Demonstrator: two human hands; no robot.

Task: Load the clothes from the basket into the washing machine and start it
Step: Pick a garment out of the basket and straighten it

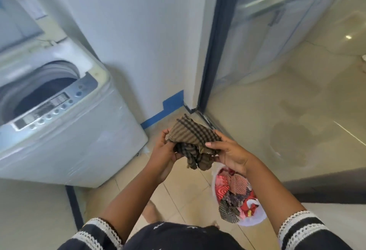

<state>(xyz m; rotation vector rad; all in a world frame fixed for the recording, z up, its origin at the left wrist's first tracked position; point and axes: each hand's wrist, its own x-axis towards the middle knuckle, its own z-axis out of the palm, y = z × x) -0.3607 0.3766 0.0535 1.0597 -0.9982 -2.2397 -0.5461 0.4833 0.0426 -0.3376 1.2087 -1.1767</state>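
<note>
Tiled floor underfoot, my left hand [164, 148] and right hand [227, 153] pinch the brown checked cloth [193, 140] above the basket [255, 220]; gather its hanging end before swinging left into the open washing machine [59, 111].

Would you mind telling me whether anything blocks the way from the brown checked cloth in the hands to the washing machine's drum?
Nothing visible does. The brown checked cloth, held by both the left hand and right hand, has open air toward the washing machine. Its lid is raised and the drum opening is uncovered.
</note>
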